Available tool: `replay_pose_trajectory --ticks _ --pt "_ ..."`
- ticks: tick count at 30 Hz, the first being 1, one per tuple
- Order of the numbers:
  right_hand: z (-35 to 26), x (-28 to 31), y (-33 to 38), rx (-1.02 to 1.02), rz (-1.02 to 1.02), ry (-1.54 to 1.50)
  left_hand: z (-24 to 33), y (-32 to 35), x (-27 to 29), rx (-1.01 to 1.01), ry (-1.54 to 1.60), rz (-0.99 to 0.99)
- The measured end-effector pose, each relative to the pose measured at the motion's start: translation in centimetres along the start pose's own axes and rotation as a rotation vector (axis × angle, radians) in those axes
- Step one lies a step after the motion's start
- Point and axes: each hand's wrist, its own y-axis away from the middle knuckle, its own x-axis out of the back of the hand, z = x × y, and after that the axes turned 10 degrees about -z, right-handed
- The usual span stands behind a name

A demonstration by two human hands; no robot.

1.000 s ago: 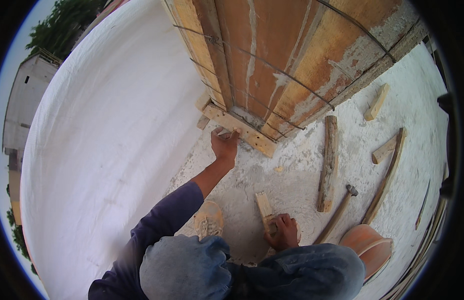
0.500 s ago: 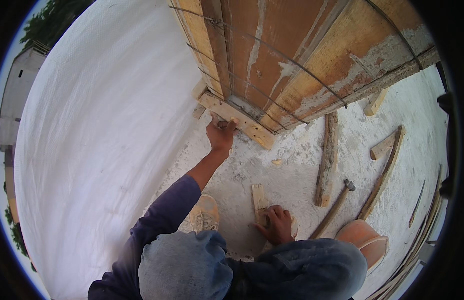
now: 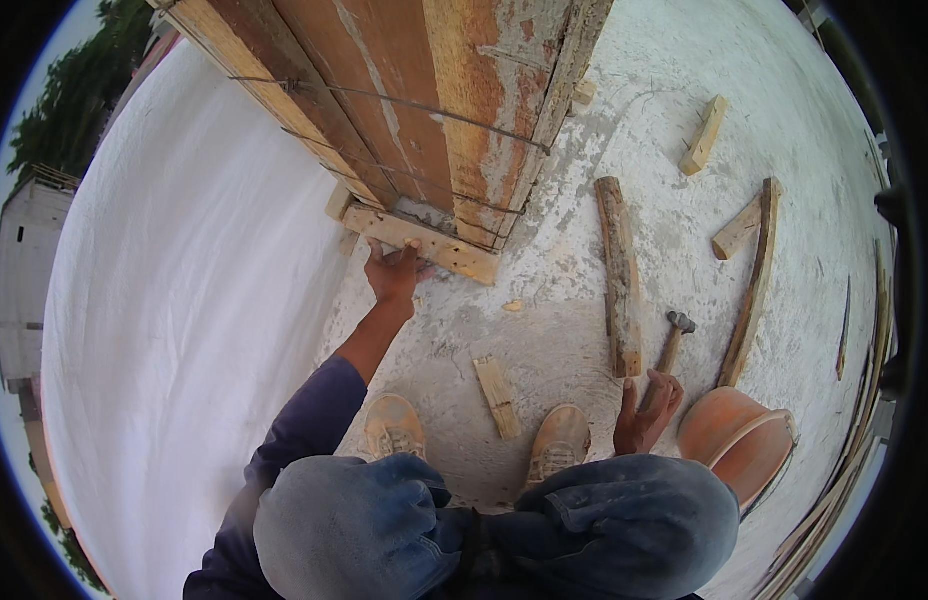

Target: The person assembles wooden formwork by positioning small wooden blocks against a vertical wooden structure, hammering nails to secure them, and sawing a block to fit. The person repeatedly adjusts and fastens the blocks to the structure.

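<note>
My left hand (image 3: 392, 275) is stretched out to a short wooden board (image 3: 434, 247) at the foot of a tall wooden form (image 3: 404, 110). Its fingertips press on the board's near edge and top; the other fingers curl below. At the near right, my right hand (image 3: 647, 412) is open beside the handle of a hammer (image 3: 681, 322). Its fingers reach over the handle, and the hammer's lower end is hidden. A short wood piece (image 3: 497, 397) lies on the floor between my shoes.
Right of the form lie a rough timber (image 3: 621, 275), a curved stick (image 3: 756, 285), a wood block (image 3: 737, 228) and another offcut (image 3: 704, 135). An orange bucket (image 3: 724, 430) stands by my right knee. White sheeting (image 3: 184, 300) rises along the left. Long thin poles (image 3: 854, 400) lie far right.
My right hand has left the short wood piece and moved right to the hammer. My left hand stays at the board. The whole view has shifted, showing more floor at the right.
</note>
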Motion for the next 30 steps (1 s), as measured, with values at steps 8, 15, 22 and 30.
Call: replay_pose_trajectory --ticks 8,15,22,30 --pt "7.8 -0.9 7.4 -0.229 -0.096 0.091 4.6 -1.4 2.7 0.314 -0.415 -0.406" --pt "9.4 -0.4 7.3 -0.268 -0.236 0.151 5.7 -2.3 2.1 0.468 -0.602 -0.345" --pt "9.1 -0.1 6.4 -0.312 -0.305 0.008 1.3 -1.3 0.5 0.11 -0.222 -0.194" --pt "3.2 0.6 -0.8 -0.27 -0.135 0.034 -0.7 0.1 0.3 0.017 -0.091 -0.104"
